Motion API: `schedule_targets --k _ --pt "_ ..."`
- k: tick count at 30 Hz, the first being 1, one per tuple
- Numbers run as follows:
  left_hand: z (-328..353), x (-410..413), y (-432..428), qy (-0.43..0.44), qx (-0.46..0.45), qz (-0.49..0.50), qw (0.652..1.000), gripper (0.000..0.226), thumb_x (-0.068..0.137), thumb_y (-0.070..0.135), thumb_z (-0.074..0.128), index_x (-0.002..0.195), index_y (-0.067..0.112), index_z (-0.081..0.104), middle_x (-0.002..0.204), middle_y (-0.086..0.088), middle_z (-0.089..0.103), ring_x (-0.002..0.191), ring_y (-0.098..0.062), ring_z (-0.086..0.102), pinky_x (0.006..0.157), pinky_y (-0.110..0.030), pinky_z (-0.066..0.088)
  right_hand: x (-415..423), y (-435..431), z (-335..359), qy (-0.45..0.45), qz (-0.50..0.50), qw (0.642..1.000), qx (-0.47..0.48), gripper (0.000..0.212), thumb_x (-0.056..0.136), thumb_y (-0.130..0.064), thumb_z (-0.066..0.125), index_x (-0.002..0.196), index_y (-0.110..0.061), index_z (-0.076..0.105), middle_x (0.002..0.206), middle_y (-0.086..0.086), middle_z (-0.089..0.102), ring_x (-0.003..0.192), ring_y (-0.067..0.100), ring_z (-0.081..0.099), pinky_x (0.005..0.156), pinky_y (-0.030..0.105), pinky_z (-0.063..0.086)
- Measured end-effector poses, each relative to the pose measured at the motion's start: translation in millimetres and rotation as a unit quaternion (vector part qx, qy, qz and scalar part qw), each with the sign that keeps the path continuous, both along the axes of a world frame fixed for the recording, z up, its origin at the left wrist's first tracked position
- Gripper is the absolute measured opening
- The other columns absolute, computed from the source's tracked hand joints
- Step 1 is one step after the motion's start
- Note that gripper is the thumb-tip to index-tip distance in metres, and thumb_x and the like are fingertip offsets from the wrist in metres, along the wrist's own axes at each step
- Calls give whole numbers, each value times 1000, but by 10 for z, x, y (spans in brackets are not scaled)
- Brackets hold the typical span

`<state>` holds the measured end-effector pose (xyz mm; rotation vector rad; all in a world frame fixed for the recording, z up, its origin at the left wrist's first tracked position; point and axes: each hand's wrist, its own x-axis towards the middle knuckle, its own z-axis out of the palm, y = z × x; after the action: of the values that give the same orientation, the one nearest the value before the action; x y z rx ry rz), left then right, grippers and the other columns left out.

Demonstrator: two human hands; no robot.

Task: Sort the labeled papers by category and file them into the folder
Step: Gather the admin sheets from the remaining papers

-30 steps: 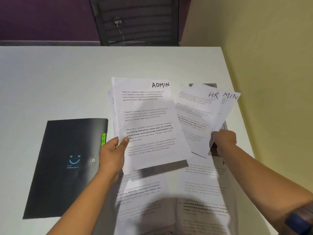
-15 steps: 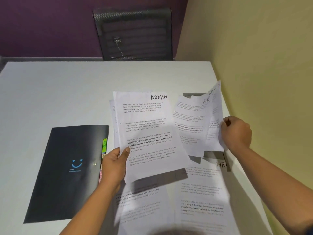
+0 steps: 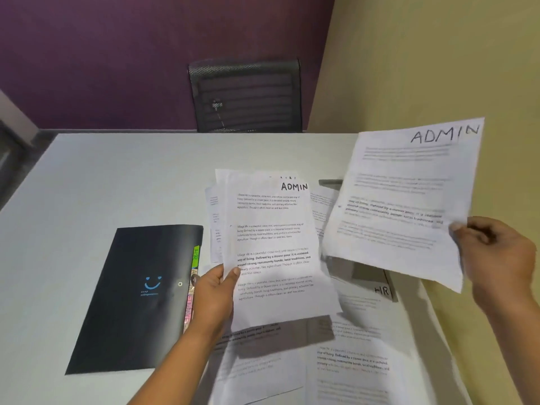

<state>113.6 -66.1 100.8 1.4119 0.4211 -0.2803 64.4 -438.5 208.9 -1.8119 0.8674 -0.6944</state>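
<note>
Left hand grips a thin ADMIN stack at its lower left edge, thumb on top and fingers curled beneath. The stack sits at frame centre, lifted off the table. Right hand pinches 1 loose ADMIN sheet by its right edge, upper right of frame, raised, tilted and blurred.

The paper looks light, thin and floppy. The single sheet bows away from the pinch, so it likely flutters and creases easily. A mid-edge hold or support from below seems safer than a corner. The stack looks a bit stiffer, but its edges sit uneven, so sheets may slide apart. All sheets are matte white with printed text and marker labels.

The black folder lies shut and flat at centre left. It has a smooth cover, a smiley print, a snap button and coloured tabs along its right edge. More sheets lie at lower right, and 1 HR sheet is partly covered.
</note>
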Motion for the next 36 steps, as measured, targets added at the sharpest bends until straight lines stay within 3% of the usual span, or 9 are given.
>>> schedule_targets --k 2,6,11,17,21,26,32,34,36 --pt "24 -39 -18 8 -4 -13 1000 18 98 6 57 109 5 71 106 -16 75 104 -36 70 95 -58 52 -196 205 -85 4 57 992 109 13 90 -4 67 83 -15 66 64 -9 73 49 -4 61 52 8 51" --pt "118 -130 -73 16 -17 -41 999 21 99 4 55 113 9 69 108 -10 76 103 -31 72 93 -52 55 -469 585 -346 44 124 964 231 11 90 1 64 86 -9 66 73 5 75 53 7 66 51 17 55" --pt "278 -249 -121 18 -63 -88 994 26 98 2 55 119 12 67 111 -9 75 102 -29 72 79 -38 60 -579 819 -527 70 171 945 270 10 89 1 66 94 -7 66 72 1 76 57 9 69 51 18 53" --pt "402 -389 -189 10 -71 -169 983 26 100 18 54 123 17 66 113 -9 75 99 -27 73 64 -26 56 -518 926 -569 115 268 896 334 30 91 -4 65 121 -12 64 114 6 75 106 23 72 96 40 53" --pt "426 -422 -177 29 -64 -167 983 40 105 41 37 121 20 68 112 -3 75 103 -19 72 77 -29 57 -509 986 -599 130 297 907 270 31 90 1 66 117 -13 68 112 3 76 103 22 73 91 37 58" --pt "439 -429 -151 -32 -41 -157 986 28 87 1 68 113 13 70 110 -6 76 101 -20 73 81 -31 59 -504 1021 -626 120 300 922 212 29 87 4 69 109 -15 73 107 3 77 98 22 74 90 45 57" --pt "455 -408 -168 -123 27 -122 984 24 86 3 73 104 18 74 100 4 78 97 -16 74 84 -34 58 -371 1098 -644 83 258 951 151 27 79 -13 81 105 -18 73 95 -7 78 89 14 74 79 33 58" --pt "476 -412 -170 -148 57 -112 981 26 81 6 78 98 24 73 96 10 78 93 -6 73 76 -21 57 -343 1097 -715 105 235 955 148 43 72 -30 88 104 -10 68 86 -1 75 76 12 72 71 34 57" --pt "453 -400 -155 -168 83 -115 976 31 77 7 82 95 30 74 101 15 76 100 0 69 84 -15 54 -342 1112 -751 135 240 952 135 51 68 -38 89 100 -6 64 67 6 64 50 9 59 50 30 50"
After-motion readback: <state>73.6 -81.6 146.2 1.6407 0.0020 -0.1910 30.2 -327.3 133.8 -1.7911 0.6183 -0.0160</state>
